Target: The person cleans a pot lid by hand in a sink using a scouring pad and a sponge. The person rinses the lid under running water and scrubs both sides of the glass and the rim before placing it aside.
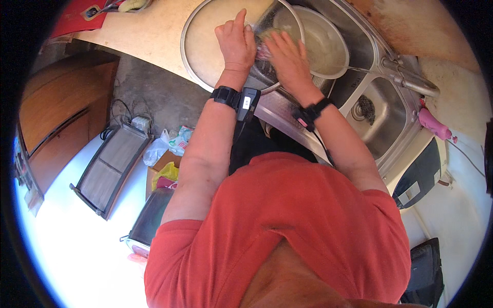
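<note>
A large round see-through lid (200, 50) with a metal rim lies partly over the counter and partly over the sink. My left hand (237, 44) is at its middle, most fingers curled down and one stretched out; whatever is beneath the palm is hidden. Flat and blurred by motion, my right hand (287, 57) presses a green and pinkish cloth or scrubber (264, 50) on the lid's right half. Under the lid's right edge, a metal basin (335, 42) with water sits in the stainless steel sink (366, 42). Both wrists wear black bands.
A faucet (416, 82) sends a thin stream toward the basin. The second sink bowl (389, 100) has a dark clump (365, 109) over its drain. A pink bottle (433, 122) stands at the sink's right. Bags (157, 148) and a framed rack (115, 161) are on the floor at left.
</note>
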The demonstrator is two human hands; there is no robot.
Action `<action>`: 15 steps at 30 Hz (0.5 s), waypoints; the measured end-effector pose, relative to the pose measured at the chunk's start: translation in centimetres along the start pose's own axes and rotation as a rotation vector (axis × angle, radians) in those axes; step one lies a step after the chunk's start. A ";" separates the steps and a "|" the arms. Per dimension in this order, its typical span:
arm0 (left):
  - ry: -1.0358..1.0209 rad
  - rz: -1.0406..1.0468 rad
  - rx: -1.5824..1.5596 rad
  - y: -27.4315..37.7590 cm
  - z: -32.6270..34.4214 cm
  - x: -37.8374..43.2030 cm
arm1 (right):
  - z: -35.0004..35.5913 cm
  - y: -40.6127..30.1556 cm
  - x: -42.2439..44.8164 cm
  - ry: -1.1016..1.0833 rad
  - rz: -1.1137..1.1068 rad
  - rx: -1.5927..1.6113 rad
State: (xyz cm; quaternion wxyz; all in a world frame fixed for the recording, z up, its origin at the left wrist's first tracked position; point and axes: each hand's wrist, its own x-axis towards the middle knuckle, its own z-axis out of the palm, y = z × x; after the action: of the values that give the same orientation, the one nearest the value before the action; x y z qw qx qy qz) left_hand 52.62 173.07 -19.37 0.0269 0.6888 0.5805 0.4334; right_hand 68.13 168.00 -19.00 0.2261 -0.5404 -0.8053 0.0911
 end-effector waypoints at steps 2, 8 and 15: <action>-0.015 0.015 0.007 0.0 -0.1 0.1 | -0.4 1.5 -1.3 -0.012 0.039 -0.048; -0.033 0.027 -0.049 0.5 0.7 0.3 | -2.8 -0.1 9.4 0.013 0.073 -0.149; -0.055 -0.022 -0.028 0.7 0.0 0.1 | -0.7 1.6 -1.0 -0.053 0.173 -0.049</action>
State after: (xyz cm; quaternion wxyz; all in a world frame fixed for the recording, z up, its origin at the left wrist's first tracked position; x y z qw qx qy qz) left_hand 53.15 172.92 -18.99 0.0571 0.6936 0.5810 0.4220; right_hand 70.13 167.70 -19.28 0.1827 -0.6109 -0.7632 0.1048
